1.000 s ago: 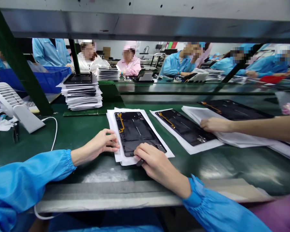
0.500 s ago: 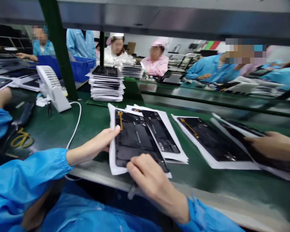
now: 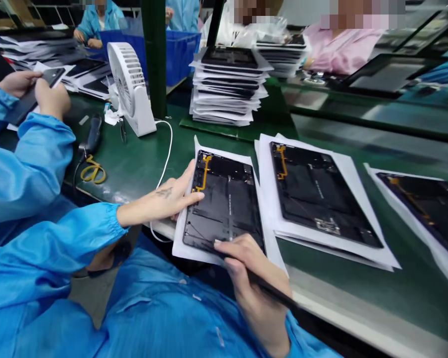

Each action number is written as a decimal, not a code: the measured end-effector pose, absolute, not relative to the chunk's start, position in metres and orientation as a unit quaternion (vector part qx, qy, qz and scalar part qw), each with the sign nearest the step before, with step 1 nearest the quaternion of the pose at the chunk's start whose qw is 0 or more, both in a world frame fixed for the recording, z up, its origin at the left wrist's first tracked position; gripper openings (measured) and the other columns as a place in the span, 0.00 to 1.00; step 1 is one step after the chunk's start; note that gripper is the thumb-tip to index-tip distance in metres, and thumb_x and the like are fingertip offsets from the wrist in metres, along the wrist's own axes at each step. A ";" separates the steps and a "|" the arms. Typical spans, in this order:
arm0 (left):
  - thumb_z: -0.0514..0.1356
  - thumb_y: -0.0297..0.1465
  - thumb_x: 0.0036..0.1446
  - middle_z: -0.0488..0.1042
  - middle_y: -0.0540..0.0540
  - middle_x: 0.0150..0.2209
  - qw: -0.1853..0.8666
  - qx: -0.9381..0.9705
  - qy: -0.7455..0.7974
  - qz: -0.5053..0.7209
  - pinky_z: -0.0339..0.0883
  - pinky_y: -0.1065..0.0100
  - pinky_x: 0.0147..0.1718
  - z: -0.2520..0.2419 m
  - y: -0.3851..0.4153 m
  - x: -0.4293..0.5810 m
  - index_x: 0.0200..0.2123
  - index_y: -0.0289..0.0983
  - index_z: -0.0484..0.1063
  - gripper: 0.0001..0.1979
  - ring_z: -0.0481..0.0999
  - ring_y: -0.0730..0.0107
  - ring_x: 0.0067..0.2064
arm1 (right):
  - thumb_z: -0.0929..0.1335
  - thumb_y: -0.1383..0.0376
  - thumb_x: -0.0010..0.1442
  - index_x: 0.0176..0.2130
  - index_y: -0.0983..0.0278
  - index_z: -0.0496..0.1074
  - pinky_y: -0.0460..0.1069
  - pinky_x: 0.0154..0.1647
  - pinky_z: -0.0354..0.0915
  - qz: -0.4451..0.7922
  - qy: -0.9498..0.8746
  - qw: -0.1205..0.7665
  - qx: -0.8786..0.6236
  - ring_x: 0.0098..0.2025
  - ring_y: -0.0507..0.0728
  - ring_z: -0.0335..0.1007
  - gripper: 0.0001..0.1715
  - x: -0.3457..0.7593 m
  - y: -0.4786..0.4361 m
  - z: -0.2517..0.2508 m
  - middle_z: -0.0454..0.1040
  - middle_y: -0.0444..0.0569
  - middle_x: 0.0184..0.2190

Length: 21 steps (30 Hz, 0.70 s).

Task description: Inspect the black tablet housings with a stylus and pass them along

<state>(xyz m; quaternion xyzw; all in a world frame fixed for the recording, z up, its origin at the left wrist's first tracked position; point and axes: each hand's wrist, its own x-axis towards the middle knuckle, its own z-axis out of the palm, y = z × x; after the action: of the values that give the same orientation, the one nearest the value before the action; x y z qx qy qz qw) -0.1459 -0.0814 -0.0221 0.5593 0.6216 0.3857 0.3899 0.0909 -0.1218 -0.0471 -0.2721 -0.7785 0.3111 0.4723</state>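
A black tablet back panel (image 3: 226, 204) with an orange flex cable lies on a white sheet (image 3: 182, 248), pulled partly over the near edge of the green belt. My left hand (image 3: 168, 199) grips its left edge, thumb on the dark surface. My right hand (image 3: 254, 283) is closed around a thin black stylus-like tool (image 3: 272, 291) and pinches the panel's near edge. A second panel on white paper (image 3: 317, 191) lies just to the right.
A third panel (image 3: 429, 209) lies at the far right. A stack of panels and paper (image 3: 227, 87) stands behind, beside a white fan (image 3: 130, 89) with its cable. A co-worker's hands (image 3: 41, 92) hold a dark device at left. Yellow scissors (image 3: 91, 171) lie on the belt.
I have drawn the panel and its sheet toward me over the belt's edge, leaving the second panel behind. The view swung left and down. The other person's hand at right is gone from view.
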 end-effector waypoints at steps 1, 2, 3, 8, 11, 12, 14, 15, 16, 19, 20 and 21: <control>0.66 0.35 0.59 0.74 0.49 0.30 0.318 0.611 0.640 0.340 0.68 0.60 0.47 -0.020 -0.086 -0.148 0.63 0.39 0.68 0.28 0.77 0.56 0.39 | 0.67 0.70 0.68 0.43 0.61 0.76 0.52 0.36 0.69 0.303 -0.783 0.470 -0.272 0.35 0.56 0.72 0.08 0.088 -0.122 -0.048 0.77 0.47 0.33; 0.60 0.35 0.65 0.73 0.47 0.31 0.234 0.670 0.641 0.293 0.68 0.60 0.45 -0.018 -0.093 -0.150 0.62 0.39 0.68 0.23 0.76 0.57 0.38 | 0.68 0.74 0.65 0.45 0.61 0.76 0.53 0.38 0.70 0.289 -0.795 0.462 -0.267 0.36 0.56 0.73 0.11 0.086 -0.122 -0.049 0.78 0.47 0.34; 0.54 0.34 0.69 0.74 0.46 0.34 0.159 0.722 0.623 0.254 0.67 0.60 0.44 -0.018 -0.100 -0.151 0.59 0.39 0.69 0.18 0.76 0.58 0.39 | 0.68 0.76 0.64 0.47 0.61 0.75 0.53 0.40 0.71 0.272 -0.813 0.448 -0.255 0.37 0.56 0.74 0.15 0.084 -0.122 -0.050 0.79 0.47 0.36; 0.50 0.33 0.73 0.73 0.44 0.43 0.111 0.818 0.517 0.224 0.67 0.64 0.42 -0.030 -0.134 -0.152 0.42 0.38 0.71 0.11 0.71 0.63 0.44 | 0.67 0.76 0.65 0.52 0.66 0.73 0.55 0.46 0.74 0.174 -0.883 0.384 -0.207 0.41 0.57 0.74 0.17 0.080 -0.122 -0.058 0.80 0.51 0.38; 0.51 0.32 0.73 0.70 0.44 0.45 0.154 0.825 0.505 0.203 0.67 0.64 0.41 -0.034 -0.137 -0.150 0.44 0.39 0.69 0.07 0.70 0.63 0.45 | 0.68 0.76 0.64 0.54 0.68 0.73 0.58 0.52 0.75 0.117 -0.898 0.368 -0.213 0.45 0.59 0.75 0.18 0.077 -0.123 -0.067 0.81 0.53 0.39; 0.51 0.32 0.73 0.69 0.44 0.44 0.166 0.828 0.500 0.193 0.66 0.64 0.41 -0.033 -0.136 -0.150 0.44 0.39 0.68 0.07 0.69 0.63 0.44 | 0.68 0.76 0.63 0.54 0.69 0.73 0.59 0.54 0.74 0.103 -0.901 0.364 -0.211 0.45 0.59 0.75 0.19 0.076 -0.123 -0.070 0.81 0.53 0.39; 0.51 0.30 0.73 0.68 0.45 0.43 0.182 0.836 0.490 0.169 0.65 0.64 0.39 -0.030 -0.131 -0.150 0.42 0.39 0.67 0.06 0.68 0.64 0.43 | 0.68 0.77 0.63 0.54 0.71 0.74 0.59 0.56 0.74 0.085 -0.905 0.359 -0.213 0.44 0.59 0.76 0.19 0.075 -0.124 -0.073 0.81 0.55 0.39; 0.51 0.29 0.72 0.68 0.46 0.42 0.183 0.842 0.483 0.155 0.64 0.64 0.38 -0.028 -0.128 -0.151 0.41 0.39 0.66 0.06 0.68 0.64 0.42 | 0.68 0.77 0.64 0.54 0.71 0.74 0.59 0.56 0.74 0.079 -0.904 0.360 -0.215 0.44 0.59 0.76 0.19 0.074 -0.124 -0.073 0.81 0.55 0.39; 0.51 0.27 0.71 0.67 0.46 0.42 0.180 0.850 0.474 0.142 0.63 0.64 0.37 -0.026 -0.126 -0.151 0.40 0.39 0.66 0.06 0.67 0.64 0.41 | 0.68 0.76 0.64 0.54 0.71 0.74 0.59 0.55 0.75 0.074 -0.904 0.361 -0.219 0.44 0.59 0.76 0.19 0.074 -0.124 -0.073 0.81 0.55 0.39; 0.52 0.24 0.69 0.68 0.46 0.42 0.154 0.874 0.445 0.117 0.64 0.62 0.42 -0.023 -0.123 -0.152 0.40 0.38 0.65 0.05 0.67 0.62 0.43 | 0.68 0.76 0.65 0.54 0.69 0.74 0.58 0.53 0.76 0.064 -0.896 0.378 -0.225 0.43 0.58 0.76 0.18 0.074 -0.124 -0.072 0.81 0.53 0.38; 0.52 0.24 0.70 0.68 0.46 0.42 0.141 0.877 0.444 0.120 0.64 0.62 0.44 -0.023 -0.124 -0.151 0.41 0.37 0.64 0.04 0.67 0.62 0.43 | 0.68 0.76 0.65 0.53 0.69 0.74 0.57 0.53 0.76 0.069 -0.890 0.393 -0.223 0.42 0.57 0.76 0.17 0.075 -0.124 -0.072 0.80 0.53 0.37; 0.51 0.25 0.71 0.68 0.46 0.42 0.132 0.875 0.447 0.131 0.64 0.62 0.44 -0.023 -0.126 -0.150 0.41 0.37 0.64 0.04 0.68 0.63 0.42 | 0.67 0.75 0.66 0.52 0.69 0.75 0.56 0.53 0.76 0.078 -0.882 0.408 -0.224 0.42 0.57 0.76 0.15 0.076 -0.124 -0.071 0.80 0.52 0.36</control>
<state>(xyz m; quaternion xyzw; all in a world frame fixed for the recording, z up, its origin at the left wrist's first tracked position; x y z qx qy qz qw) -0.1499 -0.1258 -0.0231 0.8747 0.4474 0.1311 0.1323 0.0761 -0.1240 -0.0710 -0.2239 -0.8815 0.0778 0.4084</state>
